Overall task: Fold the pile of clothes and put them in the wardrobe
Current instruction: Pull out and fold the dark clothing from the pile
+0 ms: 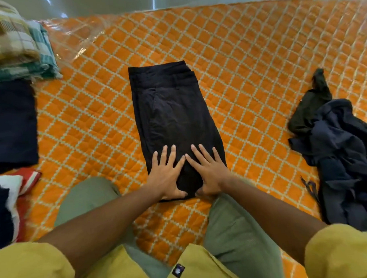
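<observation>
While the black trousers (173,110) are laid out folded into a long rectangle in the middle of the orange quilt (248,52), both hands are pressed flat on the end nearest the person. The left hand (166,177) is spread wide, fingers straight, palm down on the near left part of the trousers. The right hand (207,173) is spread the same way just beside it on the near right part. The two index fingertips are angled toward each other, but it can't be told whether they're actually touching. Nothing is being pinched or gripped, it's just flat palms on cloth.

The waistband is seen at the far end of the trousers, with a pocket opening a bit below it.

Well off to the right of the trousers, a heap of dark clothes (343,153) is left crumpled and unfolded. Well off to the left, a dark folded garment (11,123) is laid flat, and farther back on that side a stack of checked cloths (10,41) is piled up. Knees in green shorts (86,197) are planted on the quilt just at the near end of the trousers.
</observation>
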